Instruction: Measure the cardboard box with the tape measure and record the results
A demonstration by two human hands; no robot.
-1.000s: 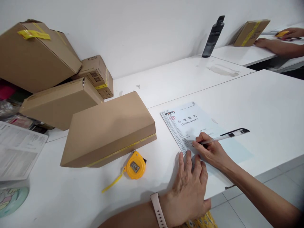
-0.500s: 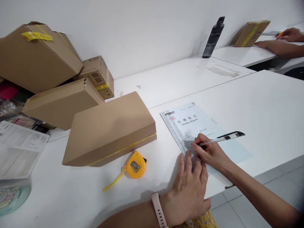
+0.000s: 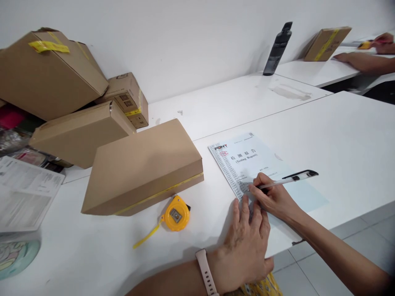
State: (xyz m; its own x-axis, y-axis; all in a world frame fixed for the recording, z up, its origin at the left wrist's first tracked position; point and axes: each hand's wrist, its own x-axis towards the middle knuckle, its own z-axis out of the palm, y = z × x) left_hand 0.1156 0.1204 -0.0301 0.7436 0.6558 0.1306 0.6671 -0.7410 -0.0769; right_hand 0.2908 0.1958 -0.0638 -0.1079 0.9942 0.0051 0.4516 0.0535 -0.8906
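Right grip (image 3: 261,191) clamped on pen (image 3: 285,181), left grip (image 3: 247,240) flat, unclosed at near end of report (image 3: 257,166), which could skew under the nib if left-side pressure slackens.

The wall (image 3: 197,45) behind is white and plain. In front of it stands a white table (image 3: 345,139), and a thin dark seam (image 3: 262,117) runs across its top. Near the wall, the surface has a worn grey patch (image 3: 291,93), and on the front edge there is a dark chip (image 3: 298,243). Farther to the right, another white table (image 3: 314,72) begins. Below, the floor (image 3: 348,244) has pale grey tiles with thin joints. The light is soft.
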